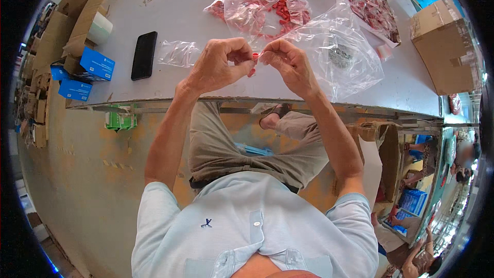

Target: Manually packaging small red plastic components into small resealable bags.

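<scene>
From where I stand, the person is sitting at the near edge of a pale table (123, 25), forearms angled in so both hands meet over its middle. The left hand (218, 64) is closed at the fingertips, thumb and fingers pinching a small red piece (255, 55); another bit of red (251, 72) shows just below, and I can't tell whether it's part of the same piece. The right hand (290, 64) is curled in beside it, fingertips drawn together, though I can't make out what they grip. By my reckoning this one piece is mid-handling, not finished. Plenty seems left: on the far side, a clear bag (239, 5) lies with loose red pieces (282, 10) in it. To the right, a second clear bag (355, 74) holds a grey clump (339, 56) too small to read. At the far right, a tray (396, 33) is heaped with red items in clear plastic (368, 7); whether those are done, I can't say. Left of the hands lie flat clear plastic (177, 54) and a black phone (144, 55).
</scene>
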A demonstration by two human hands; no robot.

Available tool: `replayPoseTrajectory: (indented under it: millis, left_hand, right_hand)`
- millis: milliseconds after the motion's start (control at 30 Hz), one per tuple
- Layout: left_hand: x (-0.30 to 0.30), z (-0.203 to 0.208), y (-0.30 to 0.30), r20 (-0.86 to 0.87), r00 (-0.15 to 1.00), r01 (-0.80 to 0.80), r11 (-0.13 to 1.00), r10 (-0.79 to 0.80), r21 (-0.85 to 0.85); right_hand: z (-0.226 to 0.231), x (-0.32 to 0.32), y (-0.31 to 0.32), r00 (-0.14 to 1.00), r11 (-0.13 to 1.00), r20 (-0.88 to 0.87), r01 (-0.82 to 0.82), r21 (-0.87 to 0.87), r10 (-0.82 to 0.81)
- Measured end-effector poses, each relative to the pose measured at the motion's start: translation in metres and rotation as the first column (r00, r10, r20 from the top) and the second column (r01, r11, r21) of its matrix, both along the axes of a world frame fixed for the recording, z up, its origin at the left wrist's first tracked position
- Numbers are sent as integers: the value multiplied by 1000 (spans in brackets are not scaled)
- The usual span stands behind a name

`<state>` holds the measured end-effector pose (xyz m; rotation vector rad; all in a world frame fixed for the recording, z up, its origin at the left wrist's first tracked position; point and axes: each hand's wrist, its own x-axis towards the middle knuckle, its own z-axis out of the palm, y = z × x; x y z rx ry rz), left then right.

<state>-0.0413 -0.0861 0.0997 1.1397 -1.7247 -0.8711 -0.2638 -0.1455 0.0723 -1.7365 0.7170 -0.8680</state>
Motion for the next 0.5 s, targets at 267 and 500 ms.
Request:
replayPoseTrajectory:
  millis: [267, 500]
  left_hand:
    - [0, 14, -2, 182, 983, 48, 997, -35, -67]
    - [-7, 21, -1, 228, 974, 20, 995, 3, -99]
  right_hand:
    - [-1, 1, 6, 994, 999, 106, 2, 35, -6]
    - [-5, 0, 6, 992, 999, 124, 2, 37, -6]
